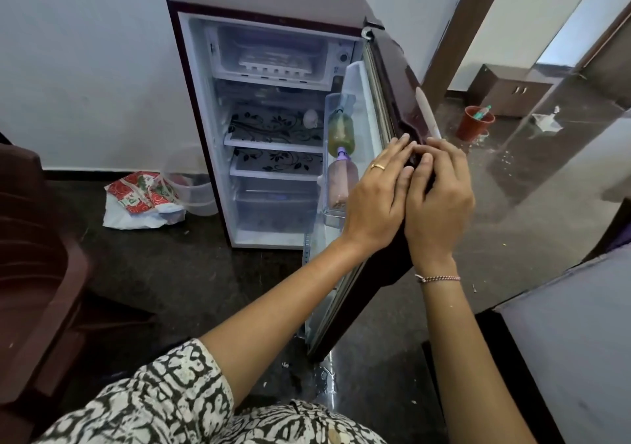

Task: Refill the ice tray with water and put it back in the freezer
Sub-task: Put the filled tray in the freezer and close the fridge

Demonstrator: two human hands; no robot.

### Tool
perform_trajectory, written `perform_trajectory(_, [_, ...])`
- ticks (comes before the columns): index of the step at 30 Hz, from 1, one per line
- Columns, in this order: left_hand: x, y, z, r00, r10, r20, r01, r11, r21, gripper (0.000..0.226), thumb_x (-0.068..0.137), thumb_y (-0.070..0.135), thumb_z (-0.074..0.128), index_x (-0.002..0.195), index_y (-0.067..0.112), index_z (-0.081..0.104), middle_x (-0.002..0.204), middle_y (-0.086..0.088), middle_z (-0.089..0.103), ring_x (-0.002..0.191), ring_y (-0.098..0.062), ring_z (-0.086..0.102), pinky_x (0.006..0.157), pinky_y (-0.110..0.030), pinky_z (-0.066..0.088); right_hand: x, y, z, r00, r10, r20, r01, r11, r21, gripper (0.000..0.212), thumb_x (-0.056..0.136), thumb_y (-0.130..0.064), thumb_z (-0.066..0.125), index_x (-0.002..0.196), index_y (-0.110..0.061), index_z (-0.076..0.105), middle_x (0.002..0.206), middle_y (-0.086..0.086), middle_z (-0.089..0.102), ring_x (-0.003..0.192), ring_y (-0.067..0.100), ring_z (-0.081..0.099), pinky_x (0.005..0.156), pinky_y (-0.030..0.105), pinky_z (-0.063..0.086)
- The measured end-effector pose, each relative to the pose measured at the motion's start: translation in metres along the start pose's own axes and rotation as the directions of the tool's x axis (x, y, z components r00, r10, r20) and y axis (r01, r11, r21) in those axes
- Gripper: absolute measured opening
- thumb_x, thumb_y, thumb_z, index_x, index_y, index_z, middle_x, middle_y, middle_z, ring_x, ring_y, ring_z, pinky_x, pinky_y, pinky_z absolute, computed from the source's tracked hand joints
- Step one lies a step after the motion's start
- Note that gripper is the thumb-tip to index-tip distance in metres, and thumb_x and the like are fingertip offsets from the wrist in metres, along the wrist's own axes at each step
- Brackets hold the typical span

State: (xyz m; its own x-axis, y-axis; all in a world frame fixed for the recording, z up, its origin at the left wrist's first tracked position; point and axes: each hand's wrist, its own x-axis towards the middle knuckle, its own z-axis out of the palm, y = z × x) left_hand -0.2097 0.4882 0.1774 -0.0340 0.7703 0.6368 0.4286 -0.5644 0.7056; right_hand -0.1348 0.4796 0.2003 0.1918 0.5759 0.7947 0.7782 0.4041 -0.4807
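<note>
Head view: tray (275,63) lies in the freezer (269,35), up-left of both hands, long axis crosswise. My right hand (438,201) curls round the door (392,71) edge; my left hand (375,201) rests flat on it, fingers straight, nearer the tray. Dark floor (205,273), white wall.

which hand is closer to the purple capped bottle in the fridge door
Left. The left hand rests on the inner edge of the fridge door, right beside the purple-capped bottle; the right hand grips that edge farther out.
</note>
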Motion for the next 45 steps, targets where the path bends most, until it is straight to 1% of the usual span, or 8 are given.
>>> perform_trajectory(10, [-0.001, -0.016, -0.017, 0.994, -0.033, -0.105, 0.020, 0.992, -0.125, 0.041, 0.100, 0.020, 0.032, 0.125, 0.003, 0.060, 0.136, -0.010, 0.056, 0.131, -0.018, 0.049, 0.107, -0.027, 0.040, -0.012, -0.016, 0.024, 0.995, -0.032, -0.095, 0.043, 0.992, 0.118, 0.032, 0.098, -0.016, 0.042, 0.094, -0.001, 0.069, 0.106, 0.011, 0.067, 0.103, 0.020, 0.061, 0.088, 0.040, 0.050])
perform_trajectory(16, [-0.004, -0.030, -0.047, 0.969, -0.062, -0.240, 0.011, 0.978, -0.208, 0.046, 0.101, 0.025, 0.028, 0.120, 0.001, 0.062, 0.128, -0.015, 0.061, 0.125, -0.024, 0.055, 0.102, -0.049, 0.044, -0.026, -0.042, 0.042, 1.000, -0.027, -0.002, 0.026, 0.923, 0.383, 0.029, 0.097, -0.013, 0.043, 0.089, 0.001, 0.068, 0.108, 0.011, 0.063, 0.108, 0.021, 0.058, 0.092, 0.043, 0.048])
perform_trajectory(21, [-0.010, -0.034, -0.072, 0.939, -0.016, -0.344, -0.014, 0.996, -0.085, 0.054, 0.099, 0.042, 0.033, 0.122, -0.001, 0.058, 0.125, -0.014, 0.062, 0.120, -0.022, 0.058, 0.101, -0.041, 0.047, -0.033, -0.060, 0.057, 0.986, -0.091, 0.141, 0.010, 0.869, 0.494, 0.028, 0.098, -0.010, 0.041, 0.108, 0.001, 0.064, 0.120, 0.012, 0.059, 0.116, 0.019, 0.054, 0.098, 0.039, 0.046])
perform_trajectory(27, [-0.007, -0.052, -0.101, 0.910, 0.043, -0.412, 0.013, 0.991, 0.131, 0.036, 0.096, 0.022, 0.044, 0.120, 0.001, 0.061, 0.120, -0.010, 0.065, 0.113, -0.018, 0.060, 0.097, -0.035, 0.049, -0.038, -0.069, 0.068, 0.930, -0.254, 0.265, 0.137, 0.910, 0.390, 0.035, 0.101, -0.016, 0.038, 0.131, -0.007, 0.053, 0.140, 0.007, 0.049, 0.135, 0.015, 0.040, 0.109, 0.042, 0.038])
perform_trajectory(37, [-0.020, -0.067, -0.121, 0.861, 0.071, -0.504, 0.183, 0.881, 0.437, 0.038, 0.094, 0.031, 0.047, 0.121, 0.008, 0.062, 0.125, -0.012, 0.055, 0.115, -0.016, 0.043, 0.101, -0.015, 0.031, -0.060, -0.063, 0.087, 0.894, -0.258, 0.367, 0.237, 0.966, 0.102, 0.059, 0.097, -0.032, 0.044, 0.149, -0.023, 0.019, 0.158, -0.001, 0.017, 0.147, 0.014, 0.010, 0.115, 0.053, 0.020])
perform_trajectory(39, [-0.027, -0.070, -0.121, 0.853, 0.084, -0.516, 0.202, 0.857, 0.475, 0.036, 0.093, 0.026, 0.052, 0.124, 0.010, 0.060, 0.124, -0.009, 0.048, 0.108, -0.018, 0.041, 0.097, -0.013, 0.028, -0.067, -0.057, 0.092, 0.924, -0.141, 0.355, 0.106, 0.988, 0.115, 0.059, 0.098, -0.039, 0.042, 0.149, -0.019, 0.020, 0.158, 0.000, 0.018, 0.145, 0.015, 0.019, 0.114, 0.049, 0.025])
perform_trajectory(42, [-0.035, -0.076, -0.124, 0.858, 0.121, -0.499, 0.173, 0.847, 0.502, 0.036, 0.091, 0.013, 0.056, 0.127, 0.015, 0.052, 0.118, -0.003, 0.039, 0.100, -0.016, 0.042, 0.088, -0.016, 0.034, -0.078, -0.047, 0.098, 0.909, 0.182, 0.375, -0.290, 0.922, 0.255, 0.049, 0.099, -0.038, 0.042, 0.139, -0.010, 0.037, 0.138, 0.002, 0.042, 0.126, 0.010, 0.042, 0.105, 0.035, 0.040])
perform_trajectory(45, [-0.045, -0.078, -0.121, 0.893, 0.078, -0.444, 0.134, 0.895, 0.426, 0.039, 0.086, -0.004, 0.055, 0.119, 0.015, 0.045, 0.108, -0.011, 0.047, 0.090, -0.010, 0.048, 0.081, -0.012, 0.043, -0.079, -0.044, 0.101, 0.904, 0.174, 0.390, -0.299, 0.910, 0.288, 0.037, 0.098, -0.035, 0.045, 0.124, -0.008, 0.049, 0.114, -0.008, 0.046, 0.103, -0.001, 0.044, 0.089, 0.012, 0.036])
